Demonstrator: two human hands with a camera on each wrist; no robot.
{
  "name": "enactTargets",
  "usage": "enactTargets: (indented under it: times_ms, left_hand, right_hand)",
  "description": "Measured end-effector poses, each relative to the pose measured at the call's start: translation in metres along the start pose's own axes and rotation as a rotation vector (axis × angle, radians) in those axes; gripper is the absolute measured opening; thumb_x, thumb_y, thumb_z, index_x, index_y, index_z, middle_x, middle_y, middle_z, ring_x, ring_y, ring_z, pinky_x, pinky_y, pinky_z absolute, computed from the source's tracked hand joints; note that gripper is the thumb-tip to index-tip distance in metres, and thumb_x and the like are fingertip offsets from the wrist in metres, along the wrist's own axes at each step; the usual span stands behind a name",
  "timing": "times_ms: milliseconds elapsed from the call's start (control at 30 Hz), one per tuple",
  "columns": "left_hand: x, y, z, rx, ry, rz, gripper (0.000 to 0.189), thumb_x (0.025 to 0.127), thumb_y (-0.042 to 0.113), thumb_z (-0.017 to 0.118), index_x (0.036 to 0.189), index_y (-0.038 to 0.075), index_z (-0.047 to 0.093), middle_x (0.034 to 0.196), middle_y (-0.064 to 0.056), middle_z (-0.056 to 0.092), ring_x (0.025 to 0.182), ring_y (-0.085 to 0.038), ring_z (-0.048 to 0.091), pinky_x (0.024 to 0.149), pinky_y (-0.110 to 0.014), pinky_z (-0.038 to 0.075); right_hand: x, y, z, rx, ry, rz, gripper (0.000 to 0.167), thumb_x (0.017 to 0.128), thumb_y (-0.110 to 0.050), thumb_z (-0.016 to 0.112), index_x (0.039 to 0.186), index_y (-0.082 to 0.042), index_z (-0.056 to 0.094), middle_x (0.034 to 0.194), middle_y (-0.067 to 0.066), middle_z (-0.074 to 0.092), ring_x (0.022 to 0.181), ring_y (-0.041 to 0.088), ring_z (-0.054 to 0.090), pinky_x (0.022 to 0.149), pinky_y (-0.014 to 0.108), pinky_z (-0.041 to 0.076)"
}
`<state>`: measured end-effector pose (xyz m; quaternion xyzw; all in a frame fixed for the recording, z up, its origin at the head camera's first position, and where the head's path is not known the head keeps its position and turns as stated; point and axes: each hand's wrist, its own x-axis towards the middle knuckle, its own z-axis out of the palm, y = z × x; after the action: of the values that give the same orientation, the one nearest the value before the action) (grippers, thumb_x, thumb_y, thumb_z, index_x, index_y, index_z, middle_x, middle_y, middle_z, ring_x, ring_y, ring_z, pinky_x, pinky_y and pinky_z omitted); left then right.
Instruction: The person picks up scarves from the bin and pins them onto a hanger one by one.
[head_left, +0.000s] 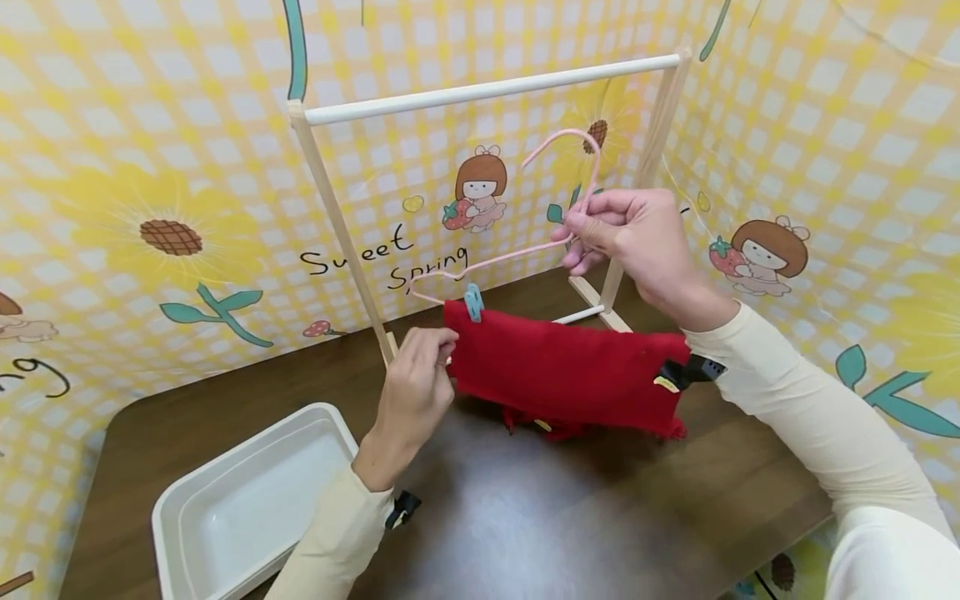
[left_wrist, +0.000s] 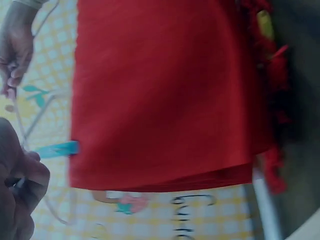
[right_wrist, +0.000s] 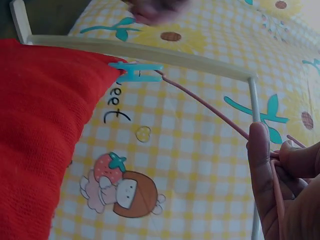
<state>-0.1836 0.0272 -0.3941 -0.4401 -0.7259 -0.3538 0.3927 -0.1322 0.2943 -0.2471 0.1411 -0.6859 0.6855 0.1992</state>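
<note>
My right hand [head_left: 633, 237] pinches a pink hanger [head_left: 517, 252] at the base of its hook. From the hanger hangs a folded red scarf [head_left: 562, 362] with fringe at its lower edge. One blue clothespin [head_left: 473, 302] grips the scarf's upper left corner, also visible in the right wrist view as a blue clothespin [right_wrist: 135, 72]. Beside that corner is my left hand [head_left: 420, 375], fingers loosely curled. In the right wrist view the left hand [right_wrist: 157, 10] is blurred and apart from scarf and clothespin. The sleeve partly covers the scarf's right end.
Behind the scarf stands a wooden rack with a white top rod [head_left: 495, 88]. A white basin [head_left: 255, 492] sits on the brown table [head_left: 525, 533] at left. Yellow checked cloth [head_left: 187, 100] covers the walls close behind and to the right.
</note>
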Motion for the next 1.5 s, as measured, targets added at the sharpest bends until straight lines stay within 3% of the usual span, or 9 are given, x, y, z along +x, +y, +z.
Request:
enactTargets:
  times_ms: [133,300,433,600,767,1100,1500]
  left_hand:
    - [-0.022,-0.007,0.008,-0.059,-0.092,-0.059,0.013,0.090,-0.011,0.064,0.092,0.000,0.068,0.090,-0.011,0.069,0.084,-0.023,0.068,0.078,-0.035,0.060]
    - [-0.047,-0.010,0.021,-0.033,-0.296,-0.146,0.021,0.086,-0.010,0.067,0.091,0.010,0.071,0.085,0.000,0.068,0.080,-0.016,0.067,0.072,-0.031,0.058]
    - [-0.063,-0.010,0.034,-0.051,-0.453,-0.194,0.022,0.085,-0.008,0.068,0.092,0.012,0.074,0.086,0.002,0.069,0.075,-0.013,0.065,0.068,-0.030,0.056]
    - [-0.078,-0.008,0.049,-0.076,-0.584,-0.243,0.021,0.085,-0.005,0.068,0.090,0.013,0.076,0.086,0.003,0.071,0.074,-0.013,0.064,0.069,-0.033,0.055]
    - [-0.085,-0.006,0.057,-0.091,-0.650,-0.287,0.019,0.086,-0.001,0.068,0.090,0.014,0.077,0.085,0.004,0.071,0.073,-0.013,0.064,0.067,-0.034,0.055]
    - [-0.083,-0.004,0.067,-0.103,-0.769,-0.317,0.015,0.091,0.007,0.066,0.095,0.016,0.078,0.090,0.005,0.075,0.074,-0.010,0.064,0.069,-0.036,0.055]
    - [-0.085,-0.003,0.078,-0.104,-0.826,-0.322,0.016,0.093,0.011,0.064,0.094,0.018,0.078,0.090,0.011,0.071,0.076,-0.007,0.065,0.069,-0.036,0.055]
  right_hand:
    - [0.004,-0.011,-0.006,0.024,0.034,-0.042,0.017,0.088,0.001,0.075,0.090,0.017,0.067,0.080,0.018,0.076,0.056,0.025,0.071,0.056,0.035,0.060]
    - [0.008,-0.020,-0.014,0.031,0.073,-0.067,0.017,0.088,0.002,0.074,0.091,0.018,0.068,0.079,0.020,0.075,0.055,0.025,0.071,0.055,0.034,0.060]
    - [0.012,-0.023,-0.020,0.070,0.087,-0.072,0.015,0.088,0.005,0.073,0.090,0.019,0.068,0.080,0.022,0.075,0.055,0.026,0.071,0.056,0.036,0.060]
    - [0.015,-0.030,-0.028,0.115,0.121,-0.077,0.018,0.086,0.004,0.076,0.090,0.020,0.068,0.079,0.023,0.075,0.055,0.027,0.072,0.056,0.037,0.060]
    - [0.020,-0.040,-0.034,0.150,0.153,-0.080,0.023,0.083,0.003,0.079,0.091,0.022,0.066,0.078,0.024,0.074,0.054,0.028,0.071,0.055,0.035,0.060]
    - [0.025,-0.058,-0.039,0.228,0.175,-0.121,0.027,0.080,0.008,0.080,0.090,0.026,0.064,0.076,0.029,0.071,0.051,0.032,0.068,0.053,0.039,0.059]
    - [0.033,-0.065,-0.038,0.270,0.188,-0.126,0.024,0.079,0.012,0.078,0.091,0.027,0.064,0.074,0.031,0.070,0.048,0.034,0.067,0.053,0.040,0.059]
